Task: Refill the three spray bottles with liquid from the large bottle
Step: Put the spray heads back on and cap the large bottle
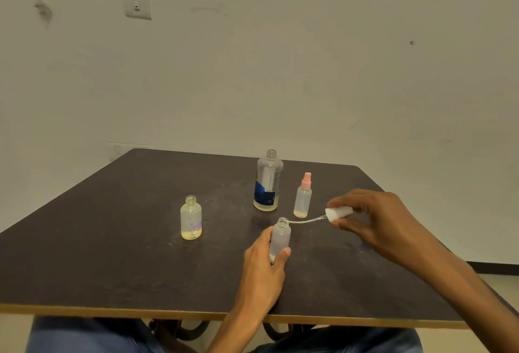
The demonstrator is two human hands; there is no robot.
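Standing at lower centre of the frame, the small frosted bottle (pixel 280 239) is being gripped around its body by the left hand (pixel 264 277), while the white spray cap (pixel 338 213) is being pinched closed by the right hand (pixel 376 223), its thin tube (pixel 306 221) reaching the bottle's mouth. Being light, smooth plastic, the bottle is probably tipped easily and is best held low. Open room is being left on the dark table (pixel 112 254) toward its front edge, and the large bottle (pixel 268 181) is standing uncapped just behind.

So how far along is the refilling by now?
Partly done, I'd guess. The large bottle stands uncapped and nearly empty. The pink-capped bottle is closed. The left hand steadies a frosted bottle while the right hand holds its white spray top, tube at the neck. The yellowish bottle remains open.
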